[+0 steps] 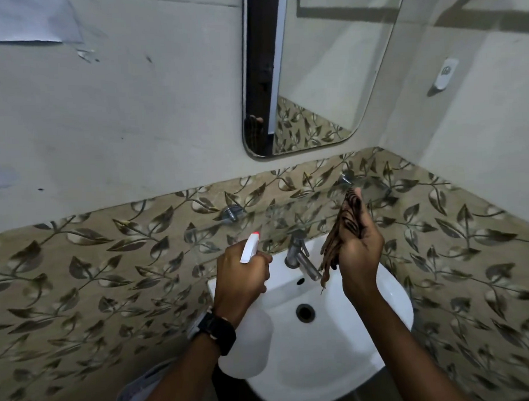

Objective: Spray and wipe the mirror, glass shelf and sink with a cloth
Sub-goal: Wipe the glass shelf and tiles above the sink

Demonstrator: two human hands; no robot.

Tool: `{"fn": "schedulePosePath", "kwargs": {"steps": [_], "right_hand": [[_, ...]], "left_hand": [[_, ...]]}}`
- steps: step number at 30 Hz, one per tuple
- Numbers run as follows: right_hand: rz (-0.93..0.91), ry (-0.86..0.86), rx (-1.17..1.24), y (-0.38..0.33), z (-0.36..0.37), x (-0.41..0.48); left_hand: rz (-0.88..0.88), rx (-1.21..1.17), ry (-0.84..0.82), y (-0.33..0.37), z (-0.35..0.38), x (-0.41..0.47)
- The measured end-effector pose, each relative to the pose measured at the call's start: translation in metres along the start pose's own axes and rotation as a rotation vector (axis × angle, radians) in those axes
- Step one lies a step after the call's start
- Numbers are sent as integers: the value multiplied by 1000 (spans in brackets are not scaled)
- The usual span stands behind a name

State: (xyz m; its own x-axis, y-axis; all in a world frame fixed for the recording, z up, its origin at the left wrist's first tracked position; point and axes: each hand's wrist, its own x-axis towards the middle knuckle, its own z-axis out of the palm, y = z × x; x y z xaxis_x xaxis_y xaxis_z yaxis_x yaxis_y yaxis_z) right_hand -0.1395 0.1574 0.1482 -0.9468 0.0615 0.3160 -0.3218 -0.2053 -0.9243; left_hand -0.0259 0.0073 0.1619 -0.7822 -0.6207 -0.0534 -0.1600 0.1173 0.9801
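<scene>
My left hand (240, 274) grips a white spray bottle (249, 248) with a red-tipped nozzle that points up toward the wall. In my right hand (361, 250) hangs a brown patterned cloth (340, 236), bunched and held upright over the basin. Below both hands sits the white sink (388, 298) with a metal tap (299, 256) and a drain hole (305, 312). A clear glass shelf (288, 220) runs along the wall just above the tap, at fingertip height of my right hand. The mirror (318, 76) hangs on the wall above the shelf.
Leaf-patterned tiles (108, 267) cover the lower wall behind and beside the sink. Metal shelf brackets (232, 214) stick out of the tiles. A white holder (445, 74) is fixed on the right wall. The walls meet in a corner at the right of the mirror.
</scene>
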Motion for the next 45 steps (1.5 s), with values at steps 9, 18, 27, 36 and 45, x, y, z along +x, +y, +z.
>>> {"fn": "schedulePosePath", "kwargs": {"steps": [9,18,27,36,45], "right_hand": [[-27,57,-25,-5,-29,13],[-11,93,-56,-3,-45,23],[-38,132,-44,-11,-60,27],[-40,189,-24,-14,-84,34],[-9,224,-59,-6,-97,42]], "left_hand": [[94,130,11,-6,32,12],[72,174,-37,-8,56,16],[94,98,-211,9,81,11],[98,125,-217,17,106,9],[26,48,-279,23,123,6]]}}
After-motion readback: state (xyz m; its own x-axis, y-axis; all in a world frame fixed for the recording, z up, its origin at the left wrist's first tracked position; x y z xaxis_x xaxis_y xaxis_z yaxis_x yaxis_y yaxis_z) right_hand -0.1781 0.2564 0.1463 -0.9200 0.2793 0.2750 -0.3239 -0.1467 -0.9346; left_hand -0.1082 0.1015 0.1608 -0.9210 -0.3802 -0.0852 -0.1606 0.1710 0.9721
